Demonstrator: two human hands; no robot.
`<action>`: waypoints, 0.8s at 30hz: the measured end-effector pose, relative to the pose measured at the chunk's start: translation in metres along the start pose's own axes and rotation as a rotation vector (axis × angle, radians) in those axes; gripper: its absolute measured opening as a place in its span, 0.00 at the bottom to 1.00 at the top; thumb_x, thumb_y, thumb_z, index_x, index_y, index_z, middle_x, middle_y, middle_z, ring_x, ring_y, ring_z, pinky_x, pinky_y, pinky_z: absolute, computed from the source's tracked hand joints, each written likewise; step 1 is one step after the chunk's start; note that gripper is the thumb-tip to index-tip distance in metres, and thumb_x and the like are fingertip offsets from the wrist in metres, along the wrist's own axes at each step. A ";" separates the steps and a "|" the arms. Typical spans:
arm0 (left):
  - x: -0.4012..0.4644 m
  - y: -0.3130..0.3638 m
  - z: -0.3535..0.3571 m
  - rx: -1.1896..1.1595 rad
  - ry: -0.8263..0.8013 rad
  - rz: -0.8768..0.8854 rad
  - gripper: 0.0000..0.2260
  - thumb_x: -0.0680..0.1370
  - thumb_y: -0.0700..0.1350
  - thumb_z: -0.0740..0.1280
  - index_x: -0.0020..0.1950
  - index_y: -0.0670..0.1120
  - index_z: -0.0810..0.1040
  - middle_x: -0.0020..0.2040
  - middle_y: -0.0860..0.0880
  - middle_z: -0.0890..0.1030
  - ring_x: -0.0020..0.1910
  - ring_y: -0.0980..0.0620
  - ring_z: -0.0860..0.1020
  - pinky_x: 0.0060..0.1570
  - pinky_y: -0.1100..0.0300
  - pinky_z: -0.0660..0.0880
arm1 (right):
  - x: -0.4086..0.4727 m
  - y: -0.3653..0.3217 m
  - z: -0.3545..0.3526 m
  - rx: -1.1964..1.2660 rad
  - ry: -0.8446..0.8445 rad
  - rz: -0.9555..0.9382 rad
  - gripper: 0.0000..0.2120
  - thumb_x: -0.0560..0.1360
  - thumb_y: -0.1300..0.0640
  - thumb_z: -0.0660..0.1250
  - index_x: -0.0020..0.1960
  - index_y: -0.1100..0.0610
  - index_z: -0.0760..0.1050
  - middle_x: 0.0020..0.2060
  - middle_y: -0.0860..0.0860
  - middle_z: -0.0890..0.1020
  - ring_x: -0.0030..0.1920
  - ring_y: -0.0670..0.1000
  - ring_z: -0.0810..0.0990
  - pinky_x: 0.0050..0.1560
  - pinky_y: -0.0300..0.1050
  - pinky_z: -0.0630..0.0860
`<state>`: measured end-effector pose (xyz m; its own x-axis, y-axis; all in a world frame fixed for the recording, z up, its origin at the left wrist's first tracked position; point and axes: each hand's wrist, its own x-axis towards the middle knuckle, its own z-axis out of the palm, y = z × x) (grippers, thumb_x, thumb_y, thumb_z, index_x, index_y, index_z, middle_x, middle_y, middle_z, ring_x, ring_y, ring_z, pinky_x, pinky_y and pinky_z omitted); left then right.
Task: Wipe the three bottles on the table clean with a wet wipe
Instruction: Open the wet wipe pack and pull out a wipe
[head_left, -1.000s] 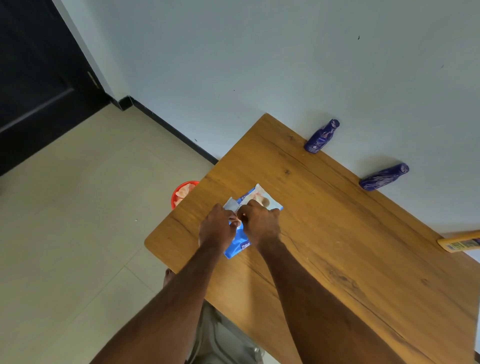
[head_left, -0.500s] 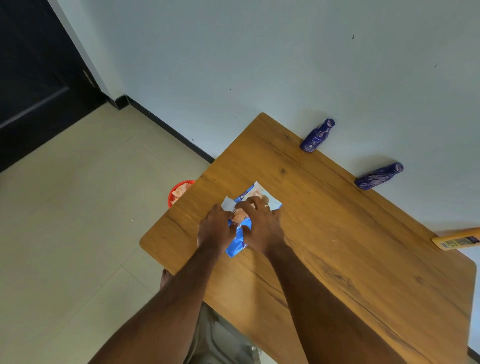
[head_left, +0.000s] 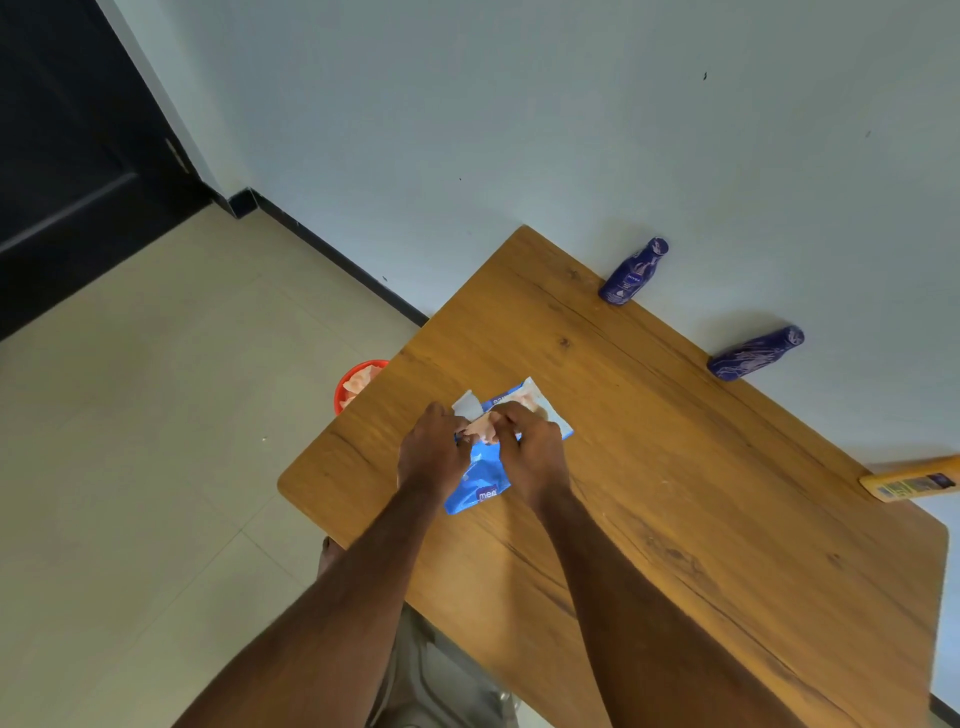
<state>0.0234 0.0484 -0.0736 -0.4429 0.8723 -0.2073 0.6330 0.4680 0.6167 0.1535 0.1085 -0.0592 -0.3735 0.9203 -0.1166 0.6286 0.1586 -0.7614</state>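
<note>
We saw both hands on the blue wipe pack (head_left: 483, 480) near the worktop (head_left: 701, 493) edge, as before. The left hand (head_left: 431, 457) and right hand (head_left: 532, 457) now pinched the pale wipe (head_left: 480, 430) with curled fingers. The three bottles (head_left: 632, 273) stayed by the wall.

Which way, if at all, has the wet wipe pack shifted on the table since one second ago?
No. The wet wipe pack lies in the same place beside the table's left edge, under both hands; only the camera shifted.
</note>
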 end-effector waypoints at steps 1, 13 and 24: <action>0.000 0.000 0.000 0.018 -0.004 0.001 0.11 0.80 0.46 0.69 0.61 0.45 0.81 0.59 0.46 0.76 0.58 0.48 0.79 0.52 0.56 0.76 | 0.000 -0.001 0.001 0.066 0.000 0.024 0.12 0.78 0.51 0.57 0.48 0.48 0.80 0.39 0.48 0.85 0.43 0.52 0.82 0.47 0.55 0.79; -0.002 0.011 0.000 0.001 -0.062 0.051 0.14 0.74 0.48 0.73 0.58 0.48 0.81 0.59 0.48 0.74 0.55 0.48 0.79 0.50 0.54 0.76 | -0.009 -0.002 0.003 0.256 0.112 0.159 0.08 0.79 0.55 0.58 0.45 0.50 0.75 0.35 0.44 0.79 0.37 0.47 0.77 0.43 0.53 0.75; -0.006 0.007 0.000 0.136 0.009 0.009 0.08 0.75 0.46 0.71 0.54 0.51 0.81 0.56 0.48 0.76 0.54 0.46 0.80 0.50 0.51 0.79 | -0.006 -0.020 -0.005 0.688 0.292 0.280 0.12 0.80 0.63 0.56 0.42 0.53 0.72 0.37 0.52 0.72 0.38 0.51 0.70 0.39 0.45 0.69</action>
<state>0.0306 0.0463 -0.0676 -0.4419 0.8756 -0.1949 0.7171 0.4754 0.5097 0.1462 0.1019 -0.0401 -0.0106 0.9648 -0.2627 0.0752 -0.2612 -0.9624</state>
